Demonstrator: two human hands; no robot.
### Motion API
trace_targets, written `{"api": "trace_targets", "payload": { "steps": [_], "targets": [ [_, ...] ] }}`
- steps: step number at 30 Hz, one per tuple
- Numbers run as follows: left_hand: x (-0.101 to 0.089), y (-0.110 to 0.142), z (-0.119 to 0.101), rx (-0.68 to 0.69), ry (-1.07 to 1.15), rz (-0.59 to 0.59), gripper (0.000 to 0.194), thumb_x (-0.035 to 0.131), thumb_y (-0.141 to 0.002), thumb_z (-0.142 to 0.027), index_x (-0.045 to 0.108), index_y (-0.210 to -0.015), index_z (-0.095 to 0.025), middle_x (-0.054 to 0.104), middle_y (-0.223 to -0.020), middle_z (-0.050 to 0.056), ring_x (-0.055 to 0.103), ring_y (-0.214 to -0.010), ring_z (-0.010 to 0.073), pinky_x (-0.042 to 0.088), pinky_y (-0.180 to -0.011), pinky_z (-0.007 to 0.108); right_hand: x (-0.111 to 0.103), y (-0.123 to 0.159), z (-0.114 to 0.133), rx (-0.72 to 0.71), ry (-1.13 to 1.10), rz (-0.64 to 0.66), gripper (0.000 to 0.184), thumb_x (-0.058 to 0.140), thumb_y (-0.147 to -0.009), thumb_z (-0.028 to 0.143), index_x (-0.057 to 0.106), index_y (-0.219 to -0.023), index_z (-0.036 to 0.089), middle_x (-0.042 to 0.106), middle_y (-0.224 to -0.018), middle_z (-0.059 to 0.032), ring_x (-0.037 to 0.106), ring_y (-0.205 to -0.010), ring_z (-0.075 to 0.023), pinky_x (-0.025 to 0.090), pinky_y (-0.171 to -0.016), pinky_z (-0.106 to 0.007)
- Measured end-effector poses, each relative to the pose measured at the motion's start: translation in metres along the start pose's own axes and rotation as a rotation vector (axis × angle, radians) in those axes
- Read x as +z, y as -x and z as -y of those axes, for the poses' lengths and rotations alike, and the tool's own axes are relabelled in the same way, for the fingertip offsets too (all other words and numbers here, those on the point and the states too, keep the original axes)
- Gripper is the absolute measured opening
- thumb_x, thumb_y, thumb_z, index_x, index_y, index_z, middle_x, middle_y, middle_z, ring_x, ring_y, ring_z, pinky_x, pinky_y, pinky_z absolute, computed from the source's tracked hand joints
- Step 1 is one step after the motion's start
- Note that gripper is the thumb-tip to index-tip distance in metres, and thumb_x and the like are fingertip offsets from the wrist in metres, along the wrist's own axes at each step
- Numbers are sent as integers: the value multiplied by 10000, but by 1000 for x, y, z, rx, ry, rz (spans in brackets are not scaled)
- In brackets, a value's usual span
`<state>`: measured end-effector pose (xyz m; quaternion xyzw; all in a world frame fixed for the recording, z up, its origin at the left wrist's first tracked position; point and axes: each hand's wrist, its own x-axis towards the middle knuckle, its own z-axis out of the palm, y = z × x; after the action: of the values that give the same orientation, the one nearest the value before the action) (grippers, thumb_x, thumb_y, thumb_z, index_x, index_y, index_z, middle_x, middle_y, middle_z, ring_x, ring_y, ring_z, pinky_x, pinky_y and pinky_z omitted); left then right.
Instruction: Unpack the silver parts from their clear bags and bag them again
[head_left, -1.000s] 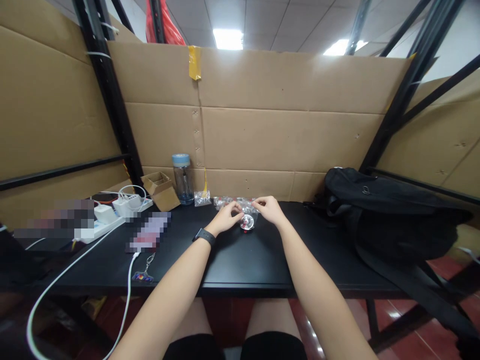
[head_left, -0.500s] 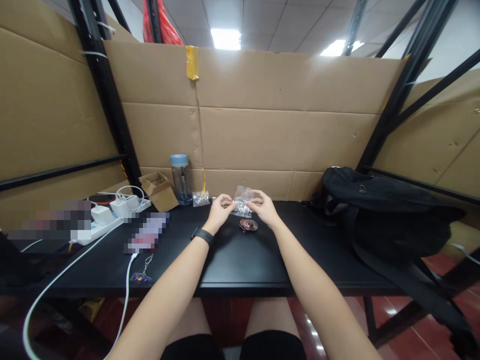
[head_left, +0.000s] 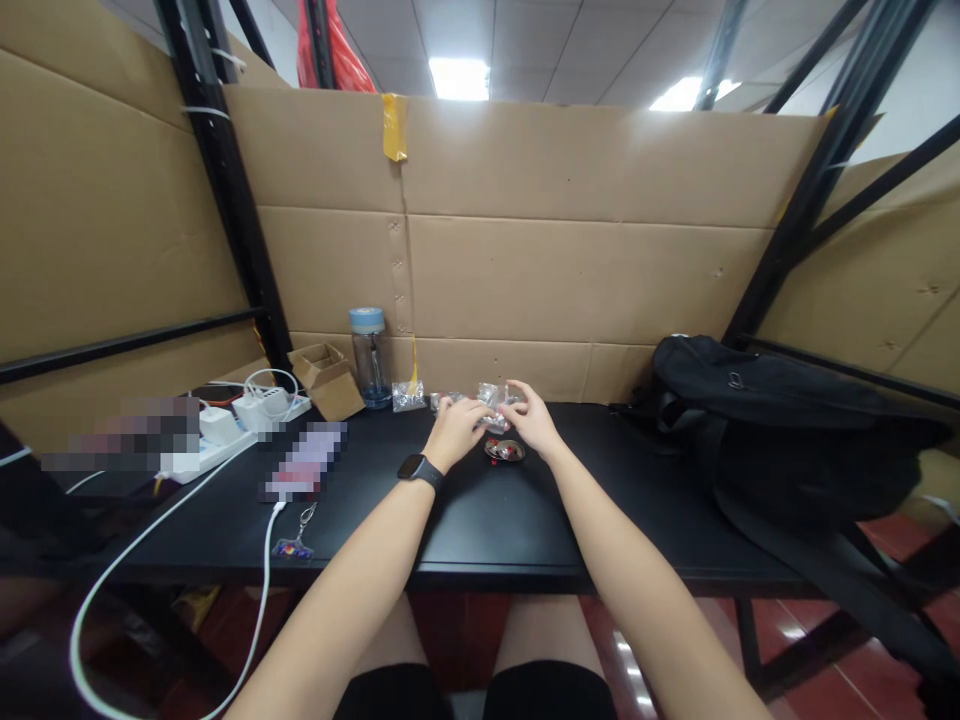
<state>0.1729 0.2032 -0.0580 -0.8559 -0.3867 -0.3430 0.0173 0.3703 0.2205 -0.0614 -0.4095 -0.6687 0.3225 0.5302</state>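
Observation:
My left hand (head_left: pixel 456 428) and my right hand (head_left: pixel 529 418) meet over the far middle of the black table (head_left: pixel 480 520). Between them they pinch a small clear plastic bag (head_left: pixel 495 402), held low, just above the tabletop. Directly in front of the hands lies a small round metal part with red spots (head_left: pixel 505 451). A black watch sits on my left wrist. More small clear bags (head_left: pixel 409 396) lie by the cardboard wall to the left.
A blue-capped bottle (head_left: pixel 369 356) and a small open cardboard box (head_left: pixel 325 380) stand at the back left. White power strip and chargers (head_left: pixel 247 415) with cables lie at the left. A black backpack (head_left: pixel 780 420) fills the right side. Cardboard walls surround the table.
The clear bag was lifted off the table half a second ago and is now lowered again toward the tabletop between both hands. The metal part stays in place.

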Motion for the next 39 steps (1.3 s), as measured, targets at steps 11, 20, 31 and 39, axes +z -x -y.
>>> {"api": "trace_targets", "payload": {
  "steps": [11,20,31,39],
  "targets": [
    [-34,14,92,-658,-244,-402,389,392,-990,-278,749,-1145,-292,717,-1241,97,493,-1214,332,234,-1007,575,-12,-4,-6,100,10,-89,657,641,-810,555,464,-1332,197,708,-737,-6,589,-585,-148,464,-556,-243],
    [-6,24,111,-788,-224,-135,416,382,-952,-288,735,-1172,-265,718,-1217,133,452,-1234,362,305,-988,596,-29,-11,-29,61,208,-111,431,601,-837,405,562,-1216,203,710,-726,-2,634,-666,-166,513,-700,-297],
    [13,5,79,-302,-180,188,518,550,-845,-277,604,-1360,-304,574,-1467,110,494,-1326,337,334,-1065,536,-33,-10,-30,41,347,-126,321,610,-740,253,663,-1052,204,678,-748,15,625,-693,-160,501,-734,-286],
    [6,7,80,-328,-239,98,256,482,-956,-290,714,-1060,-265,737,-1139,118,590,-1168,325,300,-1034,533,-30,-10,-27,24,375,-102,303,621,-751,239,674,-1047,205,682,-758,5,621,-707,-161,496,-727,-277]
  ]
}}
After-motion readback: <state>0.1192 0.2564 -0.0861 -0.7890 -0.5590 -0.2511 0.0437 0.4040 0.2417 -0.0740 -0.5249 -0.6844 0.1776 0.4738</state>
